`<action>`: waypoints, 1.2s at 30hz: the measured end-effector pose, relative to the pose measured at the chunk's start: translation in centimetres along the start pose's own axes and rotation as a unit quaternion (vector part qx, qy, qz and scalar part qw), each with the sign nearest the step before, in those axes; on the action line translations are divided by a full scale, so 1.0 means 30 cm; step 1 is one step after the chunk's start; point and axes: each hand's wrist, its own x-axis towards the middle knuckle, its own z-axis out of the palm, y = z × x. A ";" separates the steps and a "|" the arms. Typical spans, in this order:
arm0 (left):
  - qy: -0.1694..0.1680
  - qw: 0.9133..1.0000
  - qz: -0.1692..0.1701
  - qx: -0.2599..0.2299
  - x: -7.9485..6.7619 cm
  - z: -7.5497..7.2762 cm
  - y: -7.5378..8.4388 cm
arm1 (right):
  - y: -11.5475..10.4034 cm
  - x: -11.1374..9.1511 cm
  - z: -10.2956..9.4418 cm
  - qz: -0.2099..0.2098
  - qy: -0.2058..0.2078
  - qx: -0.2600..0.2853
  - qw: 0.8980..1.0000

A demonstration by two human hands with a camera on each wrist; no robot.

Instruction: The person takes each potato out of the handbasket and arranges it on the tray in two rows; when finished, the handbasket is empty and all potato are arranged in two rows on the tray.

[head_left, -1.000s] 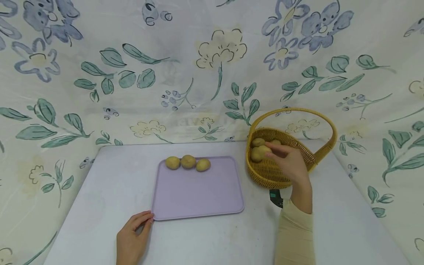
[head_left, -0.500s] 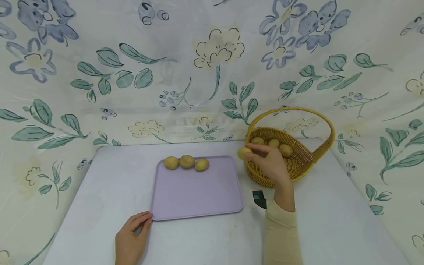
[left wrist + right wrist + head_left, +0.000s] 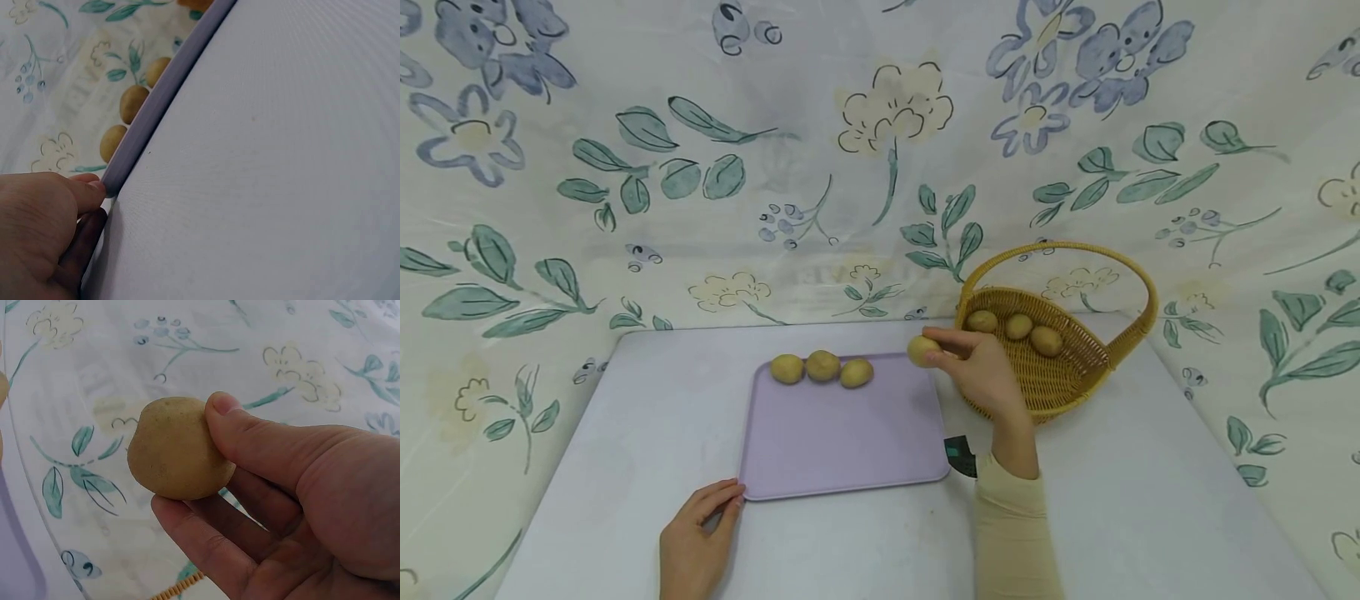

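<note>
My right hand [image 3: 981, 371] pinches a potato [image 3: 178, 450] between thumb and fingers, held over the back right corner of the lilac tray [image 3: 842, 442]. My left hand [image 3: 696, 542] grips the tray's front left corner with thumb and fingertips; the left wrist view shows the fingers [image 3: 87, 190] right at that corner of the rim. Along the tray's back edge sit a left potato [image 3: 787, 368], a middle potato [image 3: 823, 366] and a right potato [image 3: 856, 372] in a row. Three more potatoes [image 3: 1046, 341] lie inside the wicker basket [image 3: 1075, 400], just right of my right hand.
The basket's tall arched handle [image 3: 1060, 246] rises above it at the back right of the white table [image 3: 662, 400]. A floral cloth [image 3: 820, 192] hangs behind and around the table. A dark device [image 3: 960, 457] sits at my right wrist.
My right hand has lifted the potato out of the basket and carried it left to above the tray's back right corner. The left hand stays at the tray corner.
</note>
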 end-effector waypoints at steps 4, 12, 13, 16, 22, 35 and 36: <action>0.000 1.000 0.000 0.003 -0.001 -0.001 0.000 | -0.003 0.008 0.037 -0.023 -0.010 0.034 0.999; 0.002 1.000 0.006 0.000 -0.003 -0.001 0.003 | -0.004 0.018 0.088 -0.033 -0.019 0.037 0.999; 0.002 1.000 0.007 0.000 -0.002 0.000 0.002 | -0.003 0.020 0.092 -0.031 -0.019 0.036 0.999; 0.003 1.000 0.007 -0.001 -0.001 0.000 0.004 | 0.001 0.025 0.101 -0.034 -0.015 0.034 0.999; 0.001 1.000 0.007 -0.002 -0.001 -0.002 0.005 | 0.015 0.041 0.118 -0.027 -0.006 0.035 0.999; 0.000 1.000 -0.004 0.008 0.001 0.001 0.001 | 0.057 0.080 0.195 0.003 0.012 0.020 1.000; 0.001 1.000 -0.002 0.007 0.001 0.001 0.001 | 0.060 0.083 0.201 0.007 0.014 0.018 1.000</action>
